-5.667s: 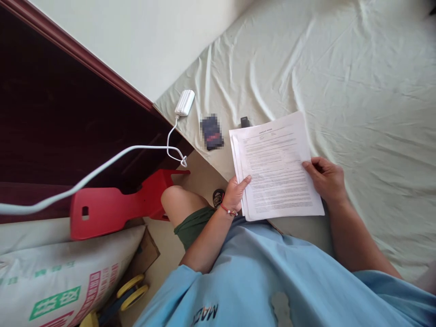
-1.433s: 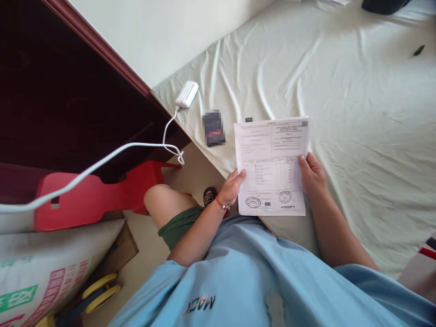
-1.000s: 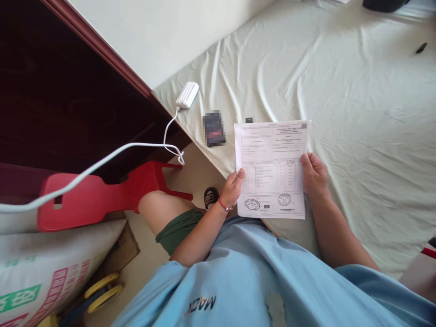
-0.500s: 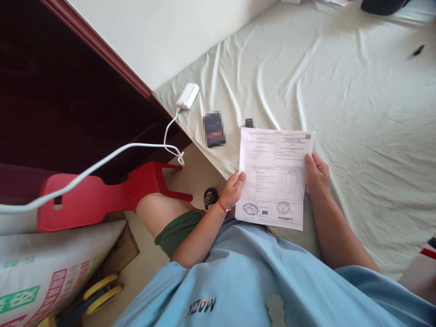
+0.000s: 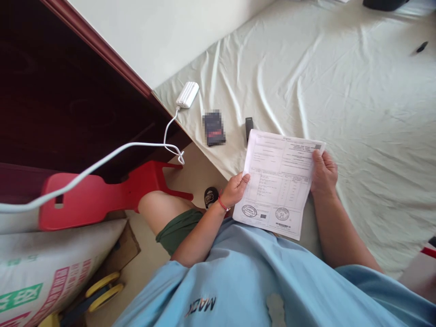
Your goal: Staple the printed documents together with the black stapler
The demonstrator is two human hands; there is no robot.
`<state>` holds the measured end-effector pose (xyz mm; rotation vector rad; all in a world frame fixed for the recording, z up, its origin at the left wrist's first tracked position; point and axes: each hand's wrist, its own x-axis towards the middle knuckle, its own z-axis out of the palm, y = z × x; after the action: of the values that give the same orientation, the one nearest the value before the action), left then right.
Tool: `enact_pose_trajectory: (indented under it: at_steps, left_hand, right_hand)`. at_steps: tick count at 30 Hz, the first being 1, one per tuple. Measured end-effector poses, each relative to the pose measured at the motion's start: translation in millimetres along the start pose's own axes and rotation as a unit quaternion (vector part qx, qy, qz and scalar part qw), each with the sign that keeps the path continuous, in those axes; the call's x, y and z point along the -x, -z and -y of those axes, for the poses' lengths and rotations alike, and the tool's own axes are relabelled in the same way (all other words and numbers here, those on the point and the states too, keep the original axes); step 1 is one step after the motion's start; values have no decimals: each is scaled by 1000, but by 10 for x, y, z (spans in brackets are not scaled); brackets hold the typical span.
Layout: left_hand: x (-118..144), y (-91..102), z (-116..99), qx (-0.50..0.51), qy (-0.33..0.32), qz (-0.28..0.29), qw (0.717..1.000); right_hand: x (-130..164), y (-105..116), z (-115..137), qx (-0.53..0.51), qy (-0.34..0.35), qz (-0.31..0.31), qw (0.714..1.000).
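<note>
A stack of printed paper sheets [image 5: 277, 186] is held up in front of my body, tilted a little clockwise. The top sheet carries a table of text and two round stamps near its lower edge. My left hand [image 5: 236, 190], with a red bracelet at the wrist, pinches the left edge between thumb and fingers. At the upper right edge my right hand [image 5: 324, 172] grips the sheets, thumb on top. Just beyond the top left corner lies a small black object [image 5: 250, 127], its lower end close to the paper.
On the pale sheet-covered surface [image 5: 340, 100] lie a blurred dark packet [image 5: 214, 128] and a white power strip [image 5: 187, 95] with a white cable [image 5: 102, 159]. To the left stand a red plastic chair [image 5: 78, 200] and a large printed sack [image 5: 51, 268].
The paper stack has turned slightly clockwise and shifted right. My right hand has moved right with it, and more of the small black object shows.
</note>
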<state>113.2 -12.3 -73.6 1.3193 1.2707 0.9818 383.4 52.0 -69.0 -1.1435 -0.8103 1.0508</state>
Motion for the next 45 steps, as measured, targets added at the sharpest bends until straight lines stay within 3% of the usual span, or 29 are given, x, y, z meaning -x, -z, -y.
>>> enact_pose_trajectory:
  at_steps: [13,18,20,25,30,33,36,39,41,45]
  left_hand:
    - [14,37,-50,-57,0,25,998]
    - [39,24,-61,-60,1,36,998]
    - [48,21,-63,-69,-1,42,997]
    - [62,23,-56,-62,-12,67,996]
    - [62,30,-54,-54,-21,85,995]
    - [61,24,-57,-56,-22,83,995]
    - [60,17,-41,-60,-20,58,996]
    - [56,14,-12,-45,-10,25,999]
    - [50,14,4,-24,-5,17,1000]
    - [42,9,20,11,2,6,1000]
  right_hand:
    - [-102,96,-67,4,12,-89,996]
    - [-80,125,-39,108,72,-83,988]
    - [-63,135,-5,198,135,-68,969]
    - [-62,174,18,384,264,-29,884]
    - [-86,181,-29,415,297,-36,859]
    - [-90,179,-27,406,293,-18,865]
    - [-98,196,-35,361,247,-29,899]
    - [-111,202,-69,245,148,-57,956]
    - [-112,183,-87,141,81,-44,986]
    - [-95,112,-71,8,34,-7,999]
